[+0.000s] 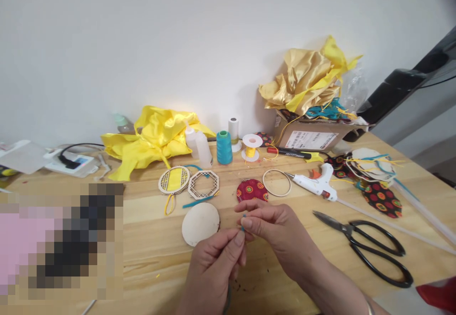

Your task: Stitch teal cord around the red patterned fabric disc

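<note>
My left hand [219, 260] and my right hand [283, 234] meet at the front middle of the table, both closed in a pinch. Between their fingertips shows a small bit of teal cord [242, 228]; most of it is hidden by the fingers. Just beyond my left hand lies a pale round disc [200, 224]. A dark red patterned fabric circle [252, 190] is behind my right fingers, with a thin wooden ring [277, 183] beside it. Left of these lie an octagonal lattice frame [192, 192] and a round lattice piece with yellow fabric [174, 180]. A teal strip [199, 202] rests below the octagon.
Black-handled scissors [347, 231] and a white glue gun [318, 184] lie to the right. Along the back stand a teal thread cone [224, 148], a yellow cord spool [251, 147], white bottles [203, 148], yellow satin [153, 139] and a cardboard box [309, 134] of fabric.
</note>
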The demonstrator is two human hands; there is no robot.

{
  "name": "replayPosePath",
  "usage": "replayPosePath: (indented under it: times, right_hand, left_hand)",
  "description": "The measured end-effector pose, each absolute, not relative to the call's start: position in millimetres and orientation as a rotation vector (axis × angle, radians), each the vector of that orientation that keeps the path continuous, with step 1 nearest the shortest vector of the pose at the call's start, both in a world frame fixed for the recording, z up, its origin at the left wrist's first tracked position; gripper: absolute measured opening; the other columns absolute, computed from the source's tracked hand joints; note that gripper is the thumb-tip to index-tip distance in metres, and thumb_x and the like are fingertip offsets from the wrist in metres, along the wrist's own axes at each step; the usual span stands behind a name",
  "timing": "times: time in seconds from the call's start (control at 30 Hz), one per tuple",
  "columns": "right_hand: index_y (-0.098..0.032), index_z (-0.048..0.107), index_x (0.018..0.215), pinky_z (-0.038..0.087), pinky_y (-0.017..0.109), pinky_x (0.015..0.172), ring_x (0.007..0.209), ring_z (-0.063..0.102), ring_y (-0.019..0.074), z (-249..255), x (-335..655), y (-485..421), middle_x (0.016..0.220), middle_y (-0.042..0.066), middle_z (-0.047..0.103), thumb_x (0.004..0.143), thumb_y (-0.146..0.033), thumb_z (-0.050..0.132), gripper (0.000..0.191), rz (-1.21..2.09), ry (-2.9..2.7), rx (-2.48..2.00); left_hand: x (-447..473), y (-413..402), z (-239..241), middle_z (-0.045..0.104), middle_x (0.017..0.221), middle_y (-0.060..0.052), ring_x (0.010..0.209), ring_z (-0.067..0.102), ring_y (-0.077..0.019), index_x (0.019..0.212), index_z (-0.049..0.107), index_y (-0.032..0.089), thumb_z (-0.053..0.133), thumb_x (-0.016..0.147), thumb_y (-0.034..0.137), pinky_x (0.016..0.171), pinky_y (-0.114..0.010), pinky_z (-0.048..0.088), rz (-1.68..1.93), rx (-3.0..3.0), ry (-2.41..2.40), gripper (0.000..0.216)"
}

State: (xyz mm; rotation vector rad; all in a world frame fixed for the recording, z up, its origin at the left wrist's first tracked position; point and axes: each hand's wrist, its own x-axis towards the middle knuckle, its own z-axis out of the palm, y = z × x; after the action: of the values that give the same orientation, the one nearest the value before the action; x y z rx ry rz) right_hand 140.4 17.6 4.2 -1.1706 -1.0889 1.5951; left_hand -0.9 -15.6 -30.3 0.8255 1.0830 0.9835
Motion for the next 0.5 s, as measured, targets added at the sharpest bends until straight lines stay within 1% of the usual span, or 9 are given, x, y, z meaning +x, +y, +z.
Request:
replayPosePath:
  times: [0.1,0.2,0.23,0.3,0.33,0.4,0.43,0.5]
  right_hand:
    - [-0.02,0.073,0.059,0.039,0.03,0.089,0.102,0.056,0.0191,5,142,18,0.092,0.005,0.069,0.073,-0.032,0.07,0.019,1.635,-1.093,-1.134]
    - [-0.021,0.076,0.07,0.039,0.031,0.088,0.096,0.058,0.0183,4,144,18,0.098,0.004,0.068,0.068,-0.028,0.074,0.008,1.738,-1.048,-1.084]
    - [-0.021,0.075,0.07,0.039,0.031,0.088,0.095,0.058,0.018,3,145,18,0.097,0.003,0.068,0.066,-0.026,0.076,0.007,1.752,-1.029,-1.08]
    - [-0.019,0.073,0.062,0.039,0.03,0.087,0.092,0.058,0.0173,1,144,18,0.093,0.003,0.066,0.062,-0.024,0.077,0.006,1.734,-0.997,-1.097]
    - [-0.018,0.07,0.058,0.039,0.029,0.084,0.09,0.057,0.0165,0,144,18,0.089,0.003,0.065,0.062,-0.024,0.077,0.01,1.707,-0.983,-1.106]
    - [-0.016,0.064,0.053,0.04,0.026,0.076,0.08,0.055,0.0132,-2,143,18,0.08,0.001,0.062,0.062,-0.025,0.077,0.018,1.673,-0.953,-1.089]
    - [-0.015,0.063,0.055,0.04,0.024,0.068,0.07,0.052,0.0103,-1,144,19,0.076,0.0,0.06,0.064,-0.026,0.077,0.02,1.676,-0.93,-1.064]
    - [-0.014,0.061,0.062,0.033,0.021,0.053,0.053,0.042,0.0043,2,146,20,0.075,-0.001,0.059,0.069,-0.03,0.074,0.022,1.71,-0.875,-0.984]
  left_hand:
    - [-1,-15,-32,0.046,0.053,0.004,0.047,0.034,-0.0072,0.068,0.066,0.017,0.063,0.081,0.036,0.045,-0.022,0.022,1.008,0.797,1.069,0.023]
    - [0,-14,-32,0.043,0.052,0.005,0.046,0.033,-0.0071,0.062,0.063,0.017,0.062,0.082,0.037,0.044,-0.022,0.022,1.005,0.823,1.057,0.028]
    - [0,-14,-32,0.042,0.051,0.005,0.046,0.032,-0.0071,0.06,0.061,0.017,0.061,0.082,0.038,0.044,-0.022,0.021,0.996,0.836,1.059,0.03]
    - [1,-13,-30,0.039,0.049,0.006,0.045,0.03,-0.0073,0.057,0.058,0.017,0.061,0.081,0.04,0.044,-0.022,0.021,0.974,0.869,1.071,0.034]
    - [1,-13,-29,0.039,0.048,0.006,0.044,0.03,-0.0074,0.056,0.057,0.017,0.06,0.081,0.041,0.044,-0.022,0.021,0.966,0.89,1.088,0.035]
    - [1,-13,-24,0.039,0.049,0.005,0.044,0.03,-0.0079,0.055,0.057,0.017,0.06,0.081,0.042,0.043,-0.022,0.021,0.939,0.941,1.138,0.036]
    - [1,-12,-22,0.04,0.05,0.005,0.045,0.031,-0.0084,0.057,0.058,0.017,0.059,0.081,0.042,0.044,-0.023,0.023,0.928,0.974,1.169,0.035]
    - [1,-12,-17,0.044,0.053,0.004,0.049,0.036,-0.0101,0.06,0.061,0.018,0.058,0.082,0.04,0.047,-0.023,0.027,0.913,1.083,1.213,0.031]
